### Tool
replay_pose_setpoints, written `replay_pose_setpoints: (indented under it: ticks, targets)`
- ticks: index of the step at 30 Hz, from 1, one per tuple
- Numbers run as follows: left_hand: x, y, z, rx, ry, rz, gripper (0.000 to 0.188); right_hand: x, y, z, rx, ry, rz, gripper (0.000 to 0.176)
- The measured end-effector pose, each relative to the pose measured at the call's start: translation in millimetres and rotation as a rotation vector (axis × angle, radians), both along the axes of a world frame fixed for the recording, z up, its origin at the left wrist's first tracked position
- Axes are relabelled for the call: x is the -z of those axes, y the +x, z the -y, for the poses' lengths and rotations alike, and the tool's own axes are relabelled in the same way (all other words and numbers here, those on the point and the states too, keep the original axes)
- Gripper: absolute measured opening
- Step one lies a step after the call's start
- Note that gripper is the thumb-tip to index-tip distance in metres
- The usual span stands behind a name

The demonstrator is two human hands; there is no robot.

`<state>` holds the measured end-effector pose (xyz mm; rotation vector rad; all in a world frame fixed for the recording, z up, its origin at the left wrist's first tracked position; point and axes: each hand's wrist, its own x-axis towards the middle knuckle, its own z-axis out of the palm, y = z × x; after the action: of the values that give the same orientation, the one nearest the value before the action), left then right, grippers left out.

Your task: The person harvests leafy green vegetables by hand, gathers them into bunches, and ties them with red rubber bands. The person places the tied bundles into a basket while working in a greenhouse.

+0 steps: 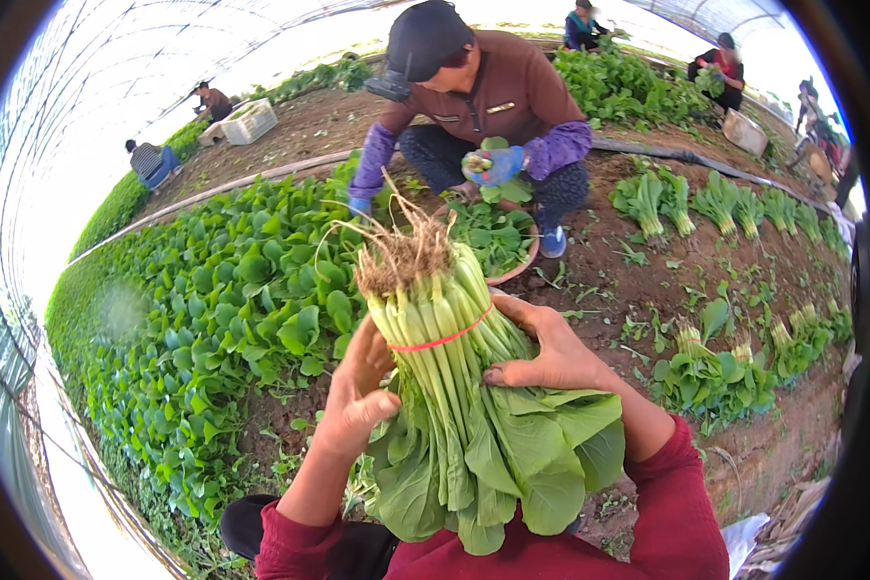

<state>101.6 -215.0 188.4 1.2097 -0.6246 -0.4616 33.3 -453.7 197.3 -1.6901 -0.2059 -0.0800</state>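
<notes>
A large bunch of leafy greens (pixel 442 377) is held up before me, roots upward and broad leaves hanging down. A red band (pixel 442 339) circles its pale stems below the brown, soil-flecked roots. On the left side, my left hand (pixel 359 391) supports the bunch, thumb in front. My right hand (pixel 551 348) grips it from the right, its thumb against the stems. Both hands are bare; some fingers are hidden behind the greens.
Across from me a person (pixel 478 94) in blue gloves crouches by a basin (pixel 525 264) of greens, holding a small bunch. Growing greens (pixel 225 290) fill the left. Bundles (pixel 718 377) lie in rows on the soil at right. Other people and a white crate (pixel 250 122) are farther back.
</notes>
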Motion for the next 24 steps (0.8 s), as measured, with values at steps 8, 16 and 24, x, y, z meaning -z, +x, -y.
replay_pose_setpoints:
  ticks: [8,16,24]
  targets:
    - [68,-21,98,0.245,0.362,0.229,0.117,98,-63,102,0.297,0.039,-0.080,0.085]
    - [70,52,54,-0.042,0.336,-0.072,0.073,286,-134,208,0.552,-0.022,-0.577,0.075]
    - [75,94,-91,-0.496,0.399,-0.131,0.060,396,-117,296,0.613,-0.935,-1.129,0.092]
